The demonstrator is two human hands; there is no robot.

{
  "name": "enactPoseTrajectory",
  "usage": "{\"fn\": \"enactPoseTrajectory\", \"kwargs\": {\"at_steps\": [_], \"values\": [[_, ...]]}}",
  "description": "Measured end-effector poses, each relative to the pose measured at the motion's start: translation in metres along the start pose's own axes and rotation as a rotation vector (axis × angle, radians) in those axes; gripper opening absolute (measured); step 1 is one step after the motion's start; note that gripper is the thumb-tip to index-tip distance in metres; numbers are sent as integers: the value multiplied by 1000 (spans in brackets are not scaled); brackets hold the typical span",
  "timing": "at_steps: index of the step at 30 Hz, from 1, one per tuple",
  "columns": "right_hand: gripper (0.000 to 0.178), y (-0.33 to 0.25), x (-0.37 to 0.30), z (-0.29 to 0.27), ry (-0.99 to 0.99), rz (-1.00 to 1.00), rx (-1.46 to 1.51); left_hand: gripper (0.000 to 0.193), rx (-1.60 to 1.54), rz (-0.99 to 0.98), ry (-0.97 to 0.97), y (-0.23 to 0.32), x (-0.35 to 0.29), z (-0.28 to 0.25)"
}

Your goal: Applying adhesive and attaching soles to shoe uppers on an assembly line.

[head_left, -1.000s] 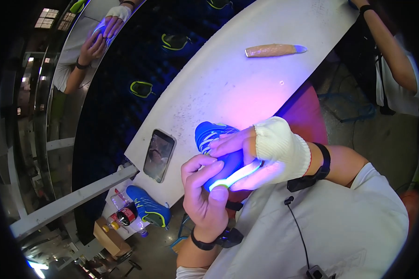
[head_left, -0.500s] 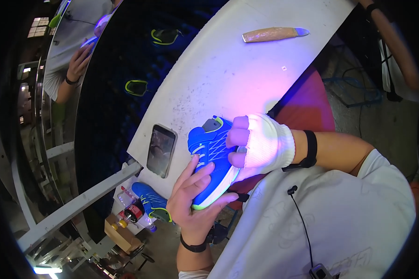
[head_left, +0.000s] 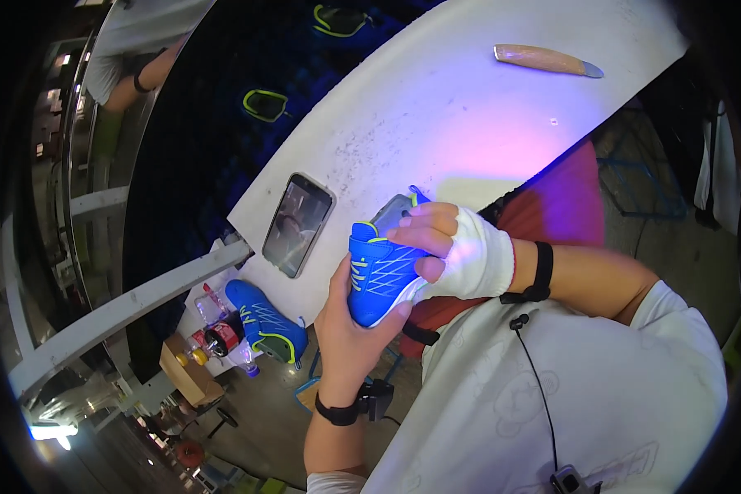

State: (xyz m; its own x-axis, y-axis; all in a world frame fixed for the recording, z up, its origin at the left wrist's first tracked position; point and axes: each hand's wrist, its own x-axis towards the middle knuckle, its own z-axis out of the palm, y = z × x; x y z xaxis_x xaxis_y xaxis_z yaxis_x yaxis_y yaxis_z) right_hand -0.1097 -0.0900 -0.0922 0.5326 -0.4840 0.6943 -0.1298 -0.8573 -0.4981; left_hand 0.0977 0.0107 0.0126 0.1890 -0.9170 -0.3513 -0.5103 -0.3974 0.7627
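A blue shoe (head_left: 379,276) with pale crossing lines and lime-green trim is held above the white table's near edge, its toe pointing down toward me. My left hand (head_left: 350,342) is closed around the toe end, with the thumb by the sole. On my right hand (head_left: 461,251) is a white fingerless glove; its fingers grip the shoe's side near the ankle opening. Whether those fingertips hold anything else is hidden. Beyond the shoe, to the left, a smartphone (head_left: 296,224) lies on the table.
A wooden-handled knife (head_left: 535,58) rests on the far part of the white table (head_left: 412,107). Lime-edged shoes (head_left: 265,104) sit on the black surface at left. Near a metal rail (head_left: 132,305) are another blue shoe (head_left: 259,317), bottles (head_left: 221,337) and a cardboard box (head_left: 185,370).
The shoe has been tipped more upright, toe down, and my left fingers have shifted behind it. My right hand has moved toward the ankle opening. The whole view has turned somewhat.
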Motion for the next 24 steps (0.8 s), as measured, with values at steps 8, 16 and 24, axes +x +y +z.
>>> {"fn": "enactPoseTrajectory", "kwargs": {"at_steps": [8, 16, 24], "values": [[38, -2, -18, -8, 82, 105, 70, 85, -27, 129, -180, 28, -1, -28], [69, -15, 33, -136, -44, 225, 397, 69, 49, 756, -23, 31, 15, 83], [65, -14, 8, -145, 41, 419, 523, 44, -128, 771, 181, 25, 37, 120]]}}
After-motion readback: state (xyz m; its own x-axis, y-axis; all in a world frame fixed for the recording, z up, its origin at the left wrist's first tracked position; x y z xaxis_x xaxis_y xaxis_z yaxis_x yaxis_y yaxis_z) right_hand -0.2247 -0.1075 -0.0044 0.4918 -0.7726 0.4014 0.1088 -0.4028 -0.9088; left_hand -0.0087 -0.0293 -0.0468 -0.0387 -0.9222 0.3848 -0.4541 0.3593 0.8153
